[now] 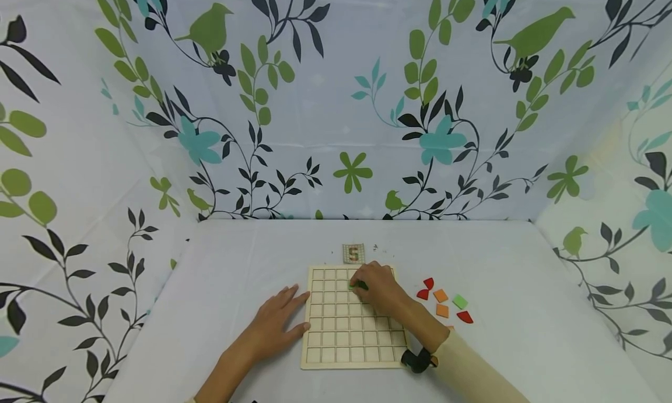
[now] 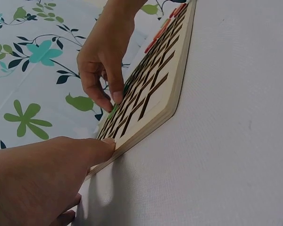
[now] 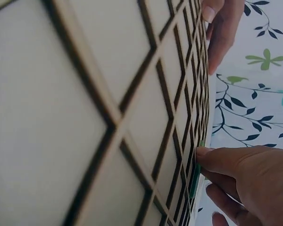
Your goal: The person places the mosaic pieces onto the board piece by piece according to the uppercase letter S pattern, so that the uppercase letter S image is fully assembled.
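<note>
Right now, the right hand (image 1: 375, 286) pinches a small green piece (image 1: 361, 284) between its thumb and fingers. It holds it over the far part of a flat wooden board (image 1: 341, 356), a bit right of the middle. Light green and darker green both show there, and I cannot tell if that is one piece or two. The board has lots of little square boxes on it, made by thin lines of wood.

The left hand (image 1: 275, 321) is wide, with its fingers spread out. Its thumb and a fingertip touch the board's left edge.

Just past the far edge of the board lies a small square card (image 1: 354, 253). It has one big reddish mark on it, and I cannot tell if it is the letter S or the number 5. Some tiny dark marks (image 1: 375, 248) sit to the right of the card, too small to read.

More pieces lie on the white cloth (image 1: 525, 309) to the right of the board: red pieces (image 1: 464, 316) with a curved side, orange squares (image 1: 443, 311) and a light green square (image 1: 459, 301). The right arm has a cream sleeve (image 1: 475, 368).
</note>
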### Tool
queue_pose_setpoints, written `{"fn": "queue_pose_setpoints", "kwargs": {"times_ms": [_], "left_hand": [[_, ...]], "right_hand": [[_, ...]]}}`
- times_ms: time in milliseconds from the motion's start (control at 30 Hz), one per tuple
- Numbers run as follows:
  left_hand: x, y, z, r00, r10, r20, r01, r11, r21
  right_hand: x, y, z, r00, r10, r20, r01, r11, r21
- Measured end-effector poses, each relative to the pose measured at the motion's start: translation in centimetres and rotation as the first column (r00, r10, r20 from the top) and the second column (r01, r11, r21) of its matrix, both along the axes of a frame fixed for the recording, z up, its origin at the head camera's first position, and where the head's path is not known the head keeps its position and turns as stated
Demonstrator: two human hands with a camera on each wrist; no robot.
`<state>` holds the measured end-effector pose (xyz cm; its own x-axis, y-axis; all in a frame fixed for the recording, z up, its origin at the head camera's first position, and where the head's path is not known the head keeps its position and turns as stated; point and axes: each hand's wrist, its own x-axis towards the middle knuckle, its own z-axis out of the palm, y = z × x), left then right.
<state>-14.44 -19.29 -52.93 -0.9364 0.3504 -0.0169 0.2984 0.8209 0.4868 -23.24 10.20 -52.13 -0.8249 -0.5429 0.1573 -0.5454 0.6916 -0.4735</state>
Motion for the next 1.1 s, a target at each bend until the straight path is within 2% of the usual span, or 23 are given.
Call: {"fn": "queue_pose_setpoints", "kwargs": {"times_ms": [133,267,367,467,600,767,867,967,1033,1100], "left_hand": [[0.1,0.1,0.0,1.0,0.001,-0.001,-0.001,1.0,0.002],[0.1,0.1,0.1,1.0,0.002,0.002,-0.002,1.0,0.007],[0.1,0.1,0.0,1.0,0.004,0.008,-0.004,1.0,0.004],[0.1,0.1,0.0,1.0,0.006,0.009,-0.006,1.0,-0.001],[0.1,0.1,0.0,1.0,0.005,0.011,-0.005,1.0,-0.003],[0.0,0.1,-0.1,1.0,-0.001,0.01,0.001,1.0,-0.007],[-0.1,0.1,-0.2,1.0,0.001,0.007,-0.001,1.0,-0.012],[-0.1,0.2,-0.2,1.0,0.009,0.013,-0.009,1.0,-0.012],[-0.1,0.2,-0.2,1.0,0.015,0.017,-0.015,1.0,-0.015],[-0.1,0.2,-0.3,1.0,0.015,0.02,-0.015,1.0,-0.013]], "right_hand": [[0.3,0.1,0.0,0.997,0.029,-0.065,-0.027,0.999,0.031],[0.5,0.7,0.5,0.998,0.01,-0.067,-0.01,1.0,0.004],[0.4,1.7,1.1,0.999,-0.05,-0.021,0.049,0.998,-0.029],[0.0,3.3,1.7,0.99,-0.132,0.044,0.134,0.99,-0.042],[-0.3,6.5,2.2,0.97,-0.214,0.118,0.217,0.976,-0.015],[-0.4,10.9,3.2,0.944,-0.241,0.225,0.239,0.97,0.038],[-0.4,13.0,3.6,0.918,-0.273,0.287,0.258,0.962,0.09],[-0.5,14.3,3.6,0.888,-0.313,0.338,0.285,0.949,0.131],[-0.5,14.7,3.4,0.873,-0.321,0.366,0.29,0.947,0.139],[-0.6,14.9,3.1,0.868,-0.317,0.381,0.288,0.948,0.134]]}}
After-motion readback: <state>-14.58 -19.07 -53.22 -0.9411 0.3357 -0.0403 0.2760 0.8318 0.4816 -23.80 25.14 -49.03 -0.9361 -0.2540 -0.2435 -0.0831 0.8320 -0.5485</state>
